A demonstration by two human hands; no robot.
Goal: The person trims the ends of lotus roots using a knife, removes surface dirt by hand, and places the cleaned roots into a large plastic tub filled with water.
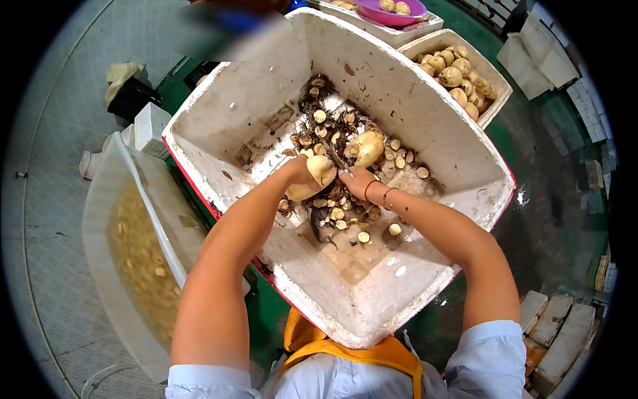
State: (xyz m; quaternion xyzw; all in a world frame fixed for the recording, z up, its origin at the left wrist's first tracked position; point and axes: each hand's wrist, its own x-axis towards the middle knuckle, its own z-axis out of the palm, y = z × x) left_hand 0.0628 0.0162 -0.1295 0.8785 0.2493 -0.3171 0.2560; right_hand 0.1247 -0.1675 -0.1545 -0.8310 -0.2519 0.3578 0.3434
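Note:
My left hand (302, 172) grips a pale, peeled-looking root segment (321, 170), probably lotus root, inside a large white foam box (239, 144). In my right hand (358, 183) is a knife; its narrow blade (333, 153) points up and left, just right of that segment. Another pale root segment (368, 148) lies beyond my right hand on the scraps. Cut round end pieces (364, 237) and dark fibrous trimmings (319, 90) are spread over the box bottom. My fingers hide most of the knife handle.
Left of the box stands a translucent tub (149, 234) with many pale pieces in cloudy liquid. A foam box of whole roots (491, 107) is at the upper right, near a pink basin (384, 17). White foam boxes (560, 344) are stacked lower right. The green floor (538, 239) looks wet.

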